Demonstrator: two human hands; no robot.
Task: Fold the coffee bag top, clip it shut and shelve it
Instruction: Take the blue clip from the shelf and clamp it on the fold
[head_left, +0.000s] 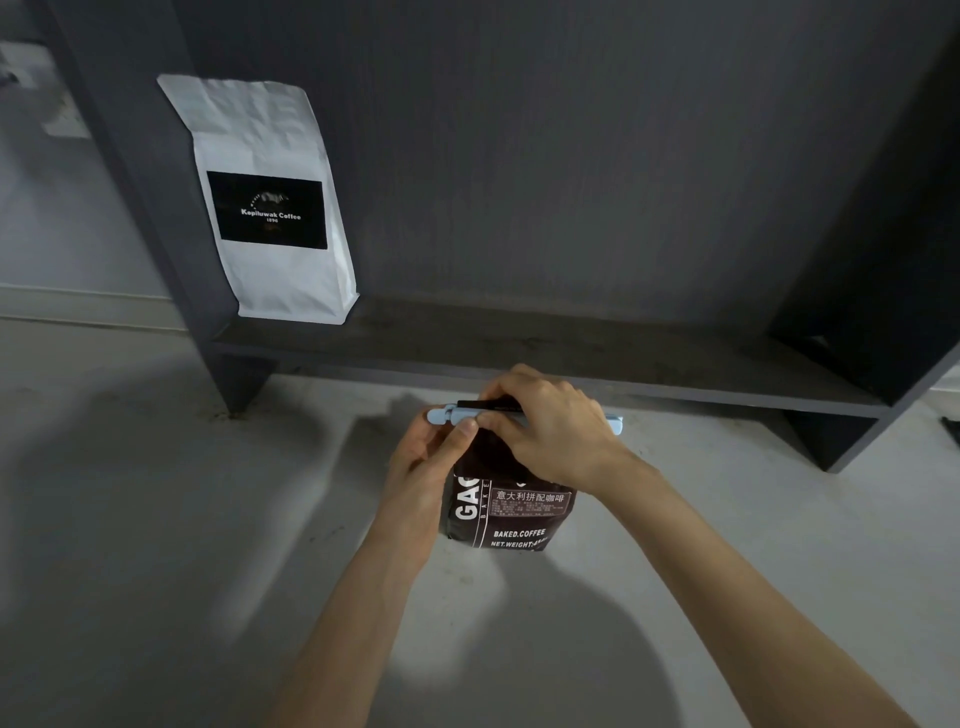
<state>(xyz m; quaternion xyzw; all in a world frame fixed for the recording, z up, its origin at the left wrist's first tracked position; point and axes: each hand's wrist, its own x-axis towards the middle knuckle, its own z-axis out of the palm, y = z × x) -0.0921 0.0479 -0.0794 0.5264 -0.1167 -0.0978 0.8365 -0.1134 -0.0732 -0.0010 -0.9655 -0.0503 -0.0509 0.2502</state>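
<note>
Dark coffee bag (511, 512) stood on floor, light blue clip (452, 414) laid across folded top; clip pinched by left hand (431, 462) & right hand (545, 421); white bag (270, 208) on shelf (519, 343).

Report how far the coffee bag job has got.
Done: the dark coffee bag, standing on the floor, has its top gathered under the pale blue clip. In hand: the left hand and right hand are both on the clip; whether it is latched cannot be seen. Left: moving the bag onto the dark shelf, where a white coffee bag already stands.
</note>
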